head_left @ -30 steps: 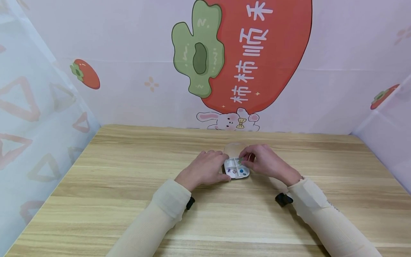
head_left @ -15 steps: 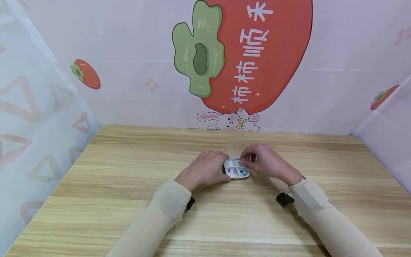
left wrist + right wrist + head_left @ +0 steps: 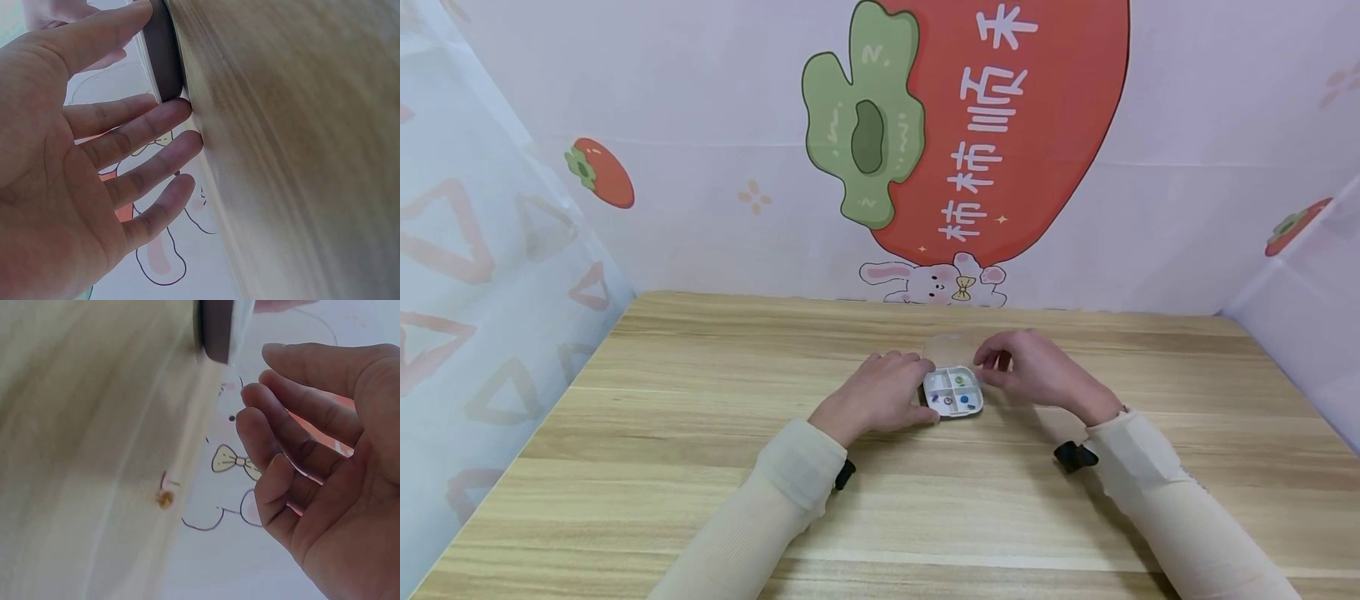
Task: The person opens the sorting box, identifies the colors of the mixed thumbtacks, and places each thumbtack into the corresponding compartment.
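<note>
A small white compartment case (image 3: 937,381) with a dark base lies on the table, its clear lid (image 3: 946,348) folded back behind it. In its rear right compartment sits a small green and yellow piece (image 3: 959,380). Blue bits (image 3: 965,400) are at front right; a purple bit (image 3: 935,398) and a round ring-like piece (image 3: 947,401) are at front left. My left hand (image 3: 883,392) holds the case's left side, thumb at the front corner and index finger at the rear. My right hand (image 3: 1037,369), just right of the case, has loosely bent fingers with nothing visible between them.
The wooden table (image 3: 700,400) spreads around the case. A printed cloth wall (image 3: 715,233) stands along its back edge, with cloth sides left and right. In the right wrist view a small amber spot or piece (image 3: 165,499) shows on the tabletop.
My right hand has drawn back to the right from the case's rear right compartment, uncovering the green and yellow piece there. The left hand and the case have stayed in place.
</note>
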`<state>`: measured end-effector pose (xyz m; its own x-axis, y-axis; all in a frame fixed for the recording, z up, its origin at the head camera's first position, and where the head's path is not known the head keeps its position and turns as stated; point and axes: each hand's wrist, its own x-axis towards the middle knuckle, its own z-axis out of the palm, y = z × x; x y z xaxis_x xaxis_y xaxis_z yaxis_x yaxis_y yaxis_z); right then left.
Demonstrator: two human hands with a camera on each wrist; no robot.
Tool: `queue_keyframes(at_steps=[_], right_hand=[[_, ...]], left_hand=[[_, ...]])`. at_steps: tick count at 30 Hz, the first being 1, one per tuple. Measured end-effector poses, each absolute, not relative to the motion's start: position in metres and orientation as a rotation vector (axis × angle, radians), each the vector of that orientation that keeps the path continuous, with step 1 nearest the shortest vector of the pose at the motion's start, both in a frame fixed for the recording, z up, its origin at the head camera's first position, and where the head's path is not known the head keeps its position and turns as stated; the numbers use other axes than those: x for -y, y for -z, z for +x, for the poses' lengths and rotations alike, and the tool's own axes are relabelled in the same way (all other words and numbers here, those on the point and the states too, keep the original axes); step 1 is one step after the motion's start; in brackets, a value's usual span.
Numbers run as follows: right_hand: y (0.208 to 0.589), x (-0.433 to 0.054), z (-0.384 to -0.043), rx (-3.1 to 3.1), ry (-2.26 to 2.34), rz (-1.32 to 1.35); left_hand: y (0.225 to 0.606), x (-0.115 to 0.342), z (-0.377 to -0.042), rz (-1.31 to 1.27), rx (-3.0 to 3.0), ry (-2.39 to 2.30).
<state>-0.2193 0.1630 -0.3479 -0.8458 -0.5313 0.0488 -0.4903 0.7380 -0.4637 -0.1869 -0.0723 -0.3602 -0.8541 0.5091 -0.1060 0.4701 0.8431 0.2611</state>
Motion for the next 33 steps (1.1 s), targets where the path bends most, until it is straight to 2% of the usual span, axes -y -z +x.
queue_keyframes(at_steps=[14,23,33], right_hand=[[0.344,-0.181,-0.228,-2.929,0.577,-0.789],[0.343,-0.190,-0.232,-2.924,0.467,-0.660],[0.343,-0.197,-0.234,-2.895,0.416,-0.661]], left_hand=[[0.361,0.072,-0.187,0.767,-2.857,-0.346],[0.361,0.072,-0.186,0.762,-2.858,-0.347],[0.360,0.072,-0.186,0.757,-2.859,-0.359]])
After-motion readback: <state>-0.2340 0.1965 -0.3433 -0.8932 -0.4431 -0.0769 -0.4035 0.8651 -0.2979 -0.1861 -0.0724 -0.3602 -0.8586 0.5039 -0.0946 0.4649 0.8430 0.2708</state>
